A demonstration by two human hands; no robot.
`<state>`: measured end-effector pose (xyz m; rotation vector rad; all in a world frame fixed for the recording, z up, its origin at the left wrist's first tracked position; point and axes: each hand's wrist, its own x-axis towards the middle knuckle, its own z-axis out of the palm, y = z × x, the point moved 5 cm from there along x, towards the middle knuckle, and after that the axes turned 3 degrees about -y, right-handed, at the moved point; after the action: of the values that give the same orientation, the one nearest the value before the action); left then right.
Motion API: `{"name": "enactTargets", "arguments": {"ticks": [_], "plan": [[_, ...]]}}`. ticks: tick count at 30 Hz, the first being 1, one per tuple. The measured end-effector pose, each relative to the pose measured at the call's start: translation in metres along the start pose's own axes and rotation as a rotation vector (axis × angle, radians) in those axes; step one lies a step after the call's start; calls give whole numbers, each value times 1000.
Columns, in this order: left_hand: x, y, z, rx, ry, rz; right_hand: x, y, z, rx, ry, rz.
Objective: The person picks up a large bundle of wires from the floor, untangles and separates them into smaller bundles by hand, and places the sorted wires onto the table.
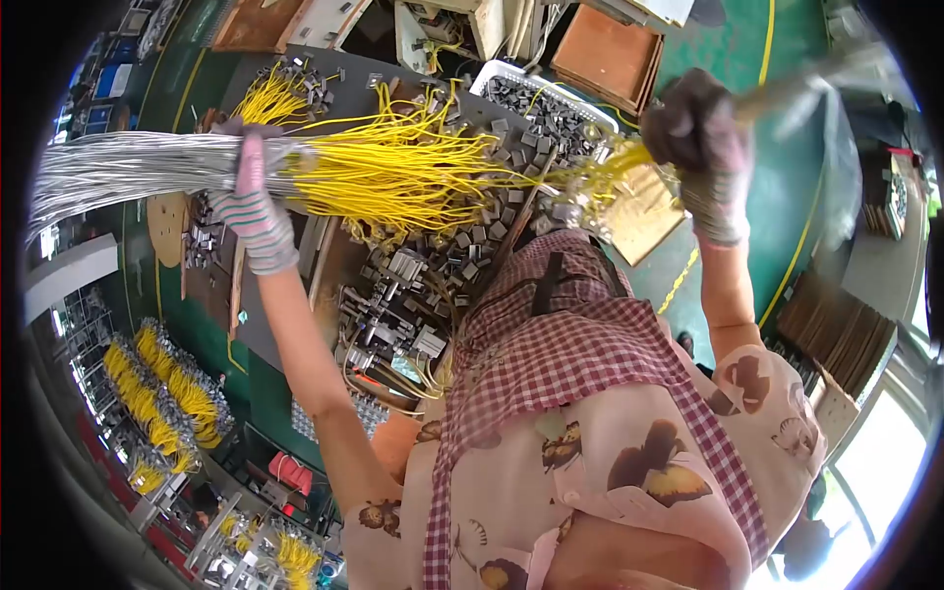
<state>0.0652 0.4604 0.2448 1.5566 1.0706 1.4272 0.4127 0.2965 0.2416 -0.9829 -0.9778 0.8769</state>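
My left hand [254,197], in a striped glove with dark fingers, is closed around a thick bundle of wires [128,172]. The silver-grey lengths run out to the left, and their yellow ends [393,172] fan out to the right above the bench. Raised at the right, my right hand [700,143] wears a similar glove and is closed on a smaller bundle of wires [629,157]. Yellow strands with clear pieces at their tips hang from its left side, while a blurred greyish tail [826,77] trails off to the right.
Small grey metal blocks [472,246] cover the bench near my apron. Behind them stand a white basket [551,93] of dark blocks and a brown tray [608,54]. Another yellow wire bundle [270,98] lies at the back left. Racks of yellow wires [162,393] stand lower left.
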Motion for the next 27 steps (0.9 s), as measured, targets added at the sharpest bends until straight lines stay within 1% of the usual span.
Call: {"name": "enactTargets", "arguments": {"ticks": [2,3,4,5,6,7,8,9,10,11,12,14,16,17,20,22,23,24,26,27], "plan": [[-14,-4,-1,-82,3,-51,-10,-6,-15,125,-44,-15],[-16,-5,0,-76,14,-47,-11,5,-15,19,18,-55],[-20,-8,3,-89,10,-37,-7,29,-8,-142,172,-133],[-24,-13,5,-101,-6,-39,-10,63,-5,-257,113,46],[-13,-39,-6,-108,-79,-122,-15,92,-5,-373,45,209],[-11,-32,-3,-109,-76,-98,-32,97,-28,-630,165,31],[-16,-27,-8,-107,-18,-71,-38,90,-53,-872,236,-175],[-14,-34,-13,-171,-48,-125,-26,53,-57,-527,225,-14],[-15,-28,-13,-166,22,-113,-24,14,-55,-78,383,106],[-12,-38,-22,-161,91,-128,-8,-16,-69,94,25,-92],[-10,-52,-30,-157,159,-147,-1,-24,-85,-84,261,-60],[-14,-51,-30,-111,179,-45,14,-3,-94,254,261,52],[-16,-50,-30,-79,142,-65,4,1,-81,189,185,80],[-18,-47,-30,-79,153,-70,4,3,-72,188,111,87],[-21,-39,-17,-109,115,-94,5,-1,-44,124,-15,52],[-29,-18,-4,-55,204,153,9,-4,-34,84,-32,49],[-39,-2,2,15,255,184,10,-6,-30,36,-51,50],[-48,-1,2,10,257,184,11,-7,-32,31,-53,48],[-87,6,-4,587,592,526,11,-8,-36,77,-103,63],[-111,-5,-1,609,543,488,10,-11,-36,82,-101,70]]}}
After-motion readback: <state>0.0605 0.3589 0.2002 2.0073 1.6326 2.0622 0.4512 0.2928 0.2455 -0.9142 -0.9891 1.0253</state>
